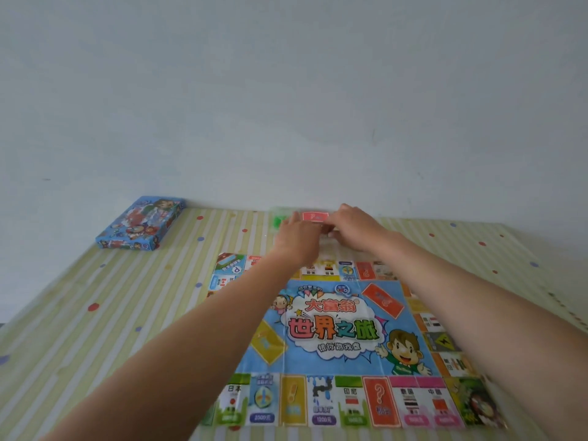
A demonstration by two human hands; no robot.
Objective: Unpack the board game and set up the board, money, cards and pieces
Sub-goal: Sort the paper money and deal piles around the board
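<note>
Done: board (334, 329) lies unfolded on tabletop (95, 313); box (140, 224) well beyond board's far-left corner | Hands: left hand (296, 240) and right hand (353, 227) together pinch red card stack (315, 216) just past board's far edge, blurred green item (278, 219) alongside | Remaining, likely: cards, money, pieces.

Open tablecloth (111, 297) between box (141, 224) and board (334, 329)

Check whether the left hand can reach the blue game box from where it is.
Probably yes: only bare striped tablecloth lies between the left hand and the blue game box. It would first have to let go of the red cards it holds with the right hand.
</note>
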